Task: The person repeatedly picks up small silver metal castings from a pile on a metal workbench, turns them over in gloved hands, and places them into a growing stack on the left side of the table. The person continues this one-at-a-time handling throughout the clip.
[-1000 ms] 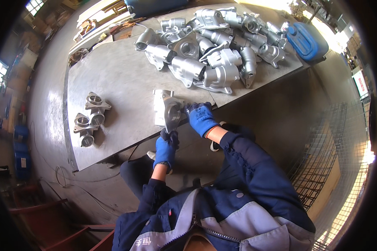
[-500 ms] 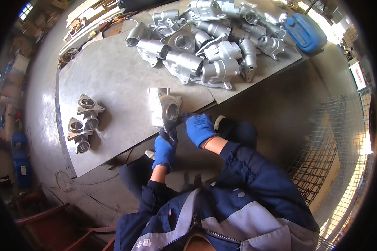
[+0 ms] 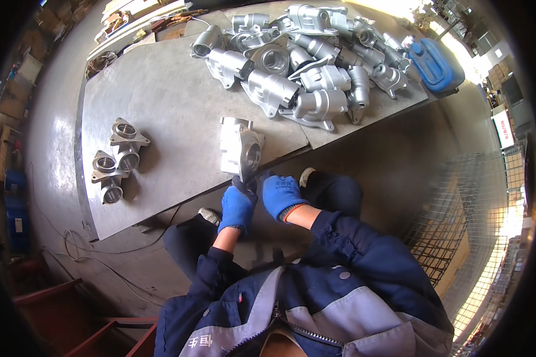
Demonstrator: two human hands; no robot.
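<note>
On the near edge of the table a silver metal housing (image 3: 233, 149) stands close to me, its round bore facing to the right. My left hand (image 3: 239, 205), in a blue glove with dark fingers, is closed on the housing's near flange. Beside it, my right hand (image 3: 281, 195), in a matching glove, has its fingers curled at the near right side of the housing. Whatever those fingers hold is hidden. To the left, several smaller flanged housings (image 3: 127, 159) stand together with their open bores up.
A pile of silver castings (image 3: 271, 89) covers the far right of the metal table (image 3: 167, 95). At the table's right corner is a blue jerrycan (image 3: 435, 65). A wire mesh cage (image 3: 441, 238) stands at the right, and cables (image 3: 77, 253) lie on the floor at the left.
My view has shifted slightly. The right hand has come a little closer to the left one, lower beside the housing. The left hand keeps its grip on the flange.
</note>
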